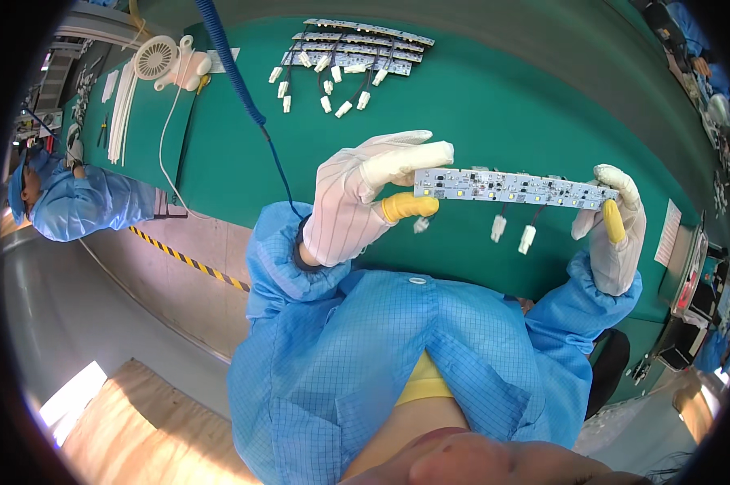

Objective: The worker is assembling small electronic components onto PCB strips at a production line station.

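A long white LED circuit board (514,187) is held up level over the green table, its face with chips and small yellowish LEDs showing. My left hand (373,186), in a striped white glove with a yellow thumb cot, pinches the board's left end. At the other end my right hand (616,218), gloved the same way, grips it between a yellow-tipped thumb and the fingers. White plugs on short dark wires, such as this connector (527,239), dangle below the board. A blue cord runs to my left wrist.
Several similar LED boards (357,48) with white connectors lie stacked at the far side of the green mat (300,145). A small white fan (156,58) stands at the far left, near white strips (122,113). A blue coiled cord (232,65) hangs across. Another person (82,198) sits at left.
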`<control>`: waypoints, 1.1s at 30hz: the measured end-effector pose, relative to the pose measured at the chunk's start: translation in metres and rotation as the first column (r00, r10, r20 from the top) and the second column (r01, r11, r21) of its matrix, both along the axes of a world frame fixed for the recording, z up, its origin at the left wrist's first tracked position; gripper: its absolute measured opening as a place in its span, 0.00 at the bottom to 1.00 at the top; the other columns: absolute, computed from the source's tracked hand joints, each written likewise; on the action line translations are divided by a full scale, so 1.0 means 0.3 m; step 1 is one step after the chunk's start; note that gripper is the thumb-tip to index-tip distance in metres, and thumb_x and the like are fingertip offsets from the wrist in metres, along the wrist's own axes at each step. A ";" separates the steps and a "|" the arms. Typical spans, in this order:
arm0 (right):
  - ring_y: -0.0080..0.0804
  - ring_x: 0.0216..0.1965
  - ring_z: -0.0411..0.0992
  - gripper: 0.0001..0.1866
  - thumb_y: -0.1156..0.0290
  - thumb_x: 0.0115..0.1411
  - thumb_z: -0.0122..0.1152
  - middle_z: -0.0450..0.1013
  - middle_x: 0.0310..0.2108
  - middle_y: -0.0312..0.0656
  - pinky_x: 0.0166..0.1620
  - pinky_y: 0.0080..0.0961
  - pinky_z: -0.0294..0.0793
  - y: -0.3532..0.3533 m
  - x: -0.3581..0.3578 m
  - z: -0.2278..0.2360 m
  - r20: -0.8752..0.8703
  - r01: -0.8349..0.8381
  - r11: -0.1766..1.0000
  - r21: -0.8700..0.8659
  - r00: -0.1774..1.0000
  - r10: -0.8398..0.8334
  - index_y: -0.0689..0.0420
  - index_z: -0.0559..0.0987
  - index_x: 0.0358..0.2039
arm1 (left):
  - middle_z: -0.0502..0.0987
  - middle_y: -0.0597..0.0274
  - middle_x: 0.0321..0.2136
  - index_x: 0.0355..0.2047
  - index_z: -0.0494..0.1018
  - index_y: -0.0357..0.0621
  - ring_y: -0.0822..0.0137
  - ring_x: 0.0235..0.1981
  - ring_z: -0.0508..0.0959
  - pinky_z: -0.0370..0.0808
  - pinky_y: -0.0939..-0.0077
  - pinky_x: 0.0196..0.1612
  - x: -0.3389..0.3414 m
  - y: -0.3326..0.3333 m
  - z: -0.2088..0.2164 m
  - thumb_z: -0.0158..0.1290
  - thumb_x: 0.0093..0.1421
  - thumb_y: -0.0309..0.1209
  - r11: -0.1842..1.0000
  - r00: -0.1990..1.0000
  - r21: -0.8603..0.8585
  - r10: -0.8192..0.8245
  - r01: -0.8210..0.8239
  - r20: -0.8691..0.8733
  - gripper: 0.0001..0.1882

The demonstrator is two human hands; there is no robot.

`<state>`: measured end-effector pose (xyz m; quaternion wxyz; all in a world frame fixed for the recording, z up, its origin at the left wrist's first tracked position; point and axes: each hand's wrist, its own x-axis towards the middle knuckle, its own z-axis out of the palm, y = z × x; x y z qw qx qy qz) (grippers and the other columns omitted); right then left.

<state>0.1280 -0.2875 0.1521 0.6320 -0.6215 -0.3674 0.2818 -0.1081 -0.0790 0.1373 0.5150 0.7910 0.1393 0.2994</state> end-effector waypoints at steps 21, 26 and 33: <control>0.23 0.17 0.69 0.33 0.49 0.54 0.63 0.72 0.29 0.45 0.21 0.14 0.66 0.014 -0.068 0.077 0.008 0.065 0.996 -0.059 0.998 -0.064 0.69 0.71 0.46 | 0.81 0.54 0.33 0.40 0.77 0.37 0.58 0.35 0.80 0.71 0.58 0.52 -0.021 0.061 -0.017 0.60 0.47 0.47 0.972 0.991 0.227 0.027 -0.057 0.134 0.27; 0.26 0.22 0.73 0.26 0.57 0.59 0.58 0.73 0.34 0.48 0.28 0.16 0.71 0.004 -0.048 0.088 -0.117 -0.187 0.982 0.016 0.975 0.187 0.67 0.71 0.49 | 0.80 0.49 0.33 0.39 0.76 0.33 0.55 0.39 0.80 0.71 0.57 0.52 -0.036 0.046 -0.013 0.53 0.51 0.56 0.980 0.991 0.156 0.110 -0.120 0.069 0.34; 0.27 0.23 0.73 0.28 0.57 0.55 0.62 0.73 0.35 0.47 0.27 0.17 0.72 0.011 -0.078 0.117 -0.161 -0.134 0.988 -0.081 0.980 0.120 0.68 0.72 0.46 | 0.80 0.48 0.37 0.46 0.73 0.33 0.58 0.42 0.79 0.72 0.68 0.49 -0.043 0.039 -0.009 0.53 0.57 0.51 0.967 0.971 0.137 0.226 -0.214 -0.083 0.31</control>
